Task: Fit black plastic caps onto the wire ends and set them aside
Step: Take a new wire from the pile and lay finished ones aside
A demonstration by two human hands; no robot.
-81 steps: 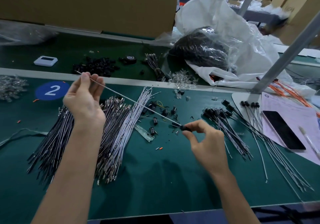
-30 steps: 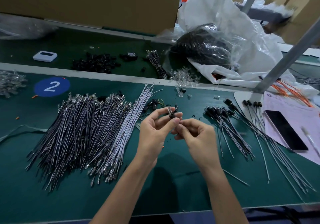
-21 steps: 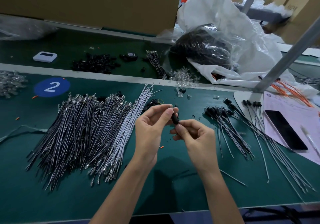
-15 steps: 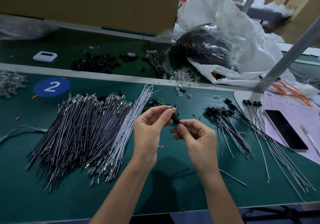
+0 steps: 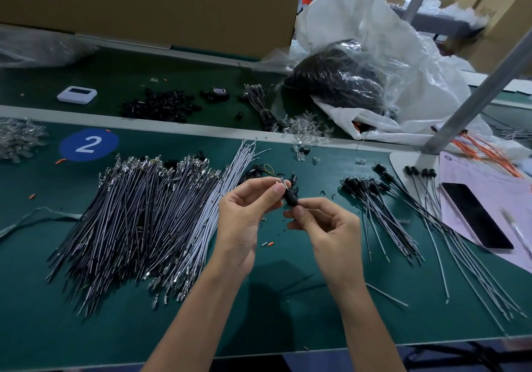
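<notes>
Now we are mid-fit: our left hand (image 5: 247, 213) pinches the thin grey wire's metal tip (image 5: 283, 183), our right hand (image 5: 325, 227) grips the small black plastic cap (image 5: 289, 199) above the green desk (image 5: 57, 328). Next, we judge: seat it, then lay it among the capped wires (image 5: 374, 204) rightward.

The table (image 5: 288, 314) is covered in a matt green mat. The wires (image 5: 138, 227) are sheathed in smooth plastic and tipped with bright metal. The cap (image 5: 289, 198) is recorded as black plastic, slightly glossy; the bag (image 5: 403, 63) as crinkled glossy film.
</notes>
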